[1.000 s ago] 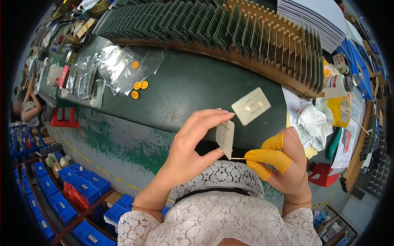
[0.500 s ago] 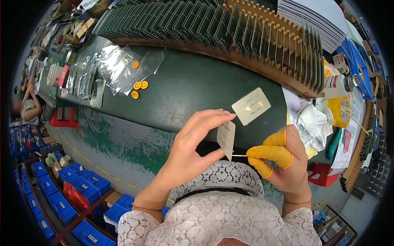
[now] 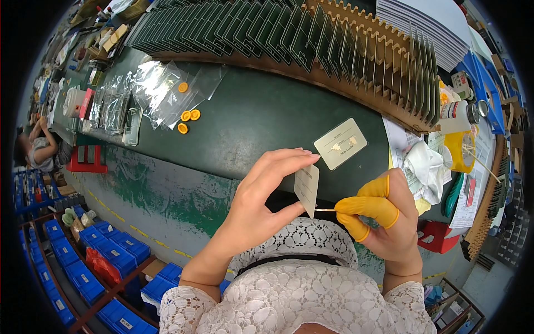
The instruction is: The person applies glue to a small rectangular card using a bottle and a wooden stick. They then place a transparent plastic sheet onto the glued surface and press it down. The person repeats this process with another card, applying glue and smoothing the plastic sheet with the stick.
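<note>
My left hand (image 3: 261, 203) holds a thin cream plate (image 3: 306, 190) with rounded corners and small print, gripped by opposite edges between fingertips and thumb and tilted on edge. Yellow finger cots cover the thumb and some fingers of my right hand (image 3: 381, 214). It pinches a thin pale stick (image 3: 325, 210), whose far end reaches the plate's lower right edge; whether it has a cotton tip is hidden. A second cream plate (image 3: 341, 143), printed and with small shiny patches, lies flat on the dark green table (image 3: 245, 122) just beyond my hands.
Dark green plates (image 3: 267, 33) stand in a long brown notched rack (image 3: 334, 78) across the back. Loose yellow finger cots (image 3: 194, 114) and clear bags (image 3: 167, 83) lie left. At right are a white bottle (image 3: 453, 113), crumpled white cloth (image 3: 425, 167) and a yellow cup (image 3: 459, 150) holding sticks.
</note>
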Demonstrator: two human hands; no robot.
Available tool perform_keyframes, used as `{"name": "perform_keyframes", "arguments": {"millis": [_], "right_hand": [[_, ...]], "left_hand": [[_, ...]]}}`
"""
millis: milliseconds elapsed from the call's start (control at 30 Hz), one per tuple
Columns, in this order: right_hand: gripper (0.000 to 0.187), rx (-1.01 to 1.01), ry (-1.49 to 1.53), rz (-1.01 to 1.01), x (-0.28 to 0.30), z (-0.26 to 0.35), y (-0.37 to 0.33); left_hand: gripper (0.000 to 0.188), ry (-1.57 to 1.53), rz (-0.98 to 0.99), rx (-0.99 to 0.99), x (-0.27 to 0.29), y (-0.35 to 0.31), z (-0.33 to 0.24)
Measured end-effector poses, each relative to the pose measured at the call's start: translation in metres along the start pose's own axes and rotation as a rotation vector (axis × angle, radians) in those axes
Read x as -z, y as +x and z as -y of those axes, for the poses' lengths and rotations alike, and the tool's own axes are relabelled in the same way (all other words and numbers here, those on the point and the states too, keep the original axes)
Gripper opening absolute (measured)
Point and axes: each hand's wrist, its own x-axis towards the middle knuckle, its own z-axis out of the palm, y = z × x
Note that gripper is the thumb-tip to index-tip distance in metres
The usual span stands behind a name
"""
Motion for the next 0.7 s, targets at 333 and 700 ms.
{"name": "perform_keyframes", "arguments": {"millis": [333, 700], "right_hand": [[0.031, 0.017, -0.006, 0.007, -0.0003, 0.0007, 0.0], [0.03, 0.014, -0.017, 0.016, 0.0002, 0.0015, 0.0018]], "left_hand": [[0.067, 0.002, -0.004, 0.001, -0.0001, -0.0004, 0.0003], [0.067, 0.009, -0.008, 0.001, 0.0, -0.0006, 0.0001]]}}
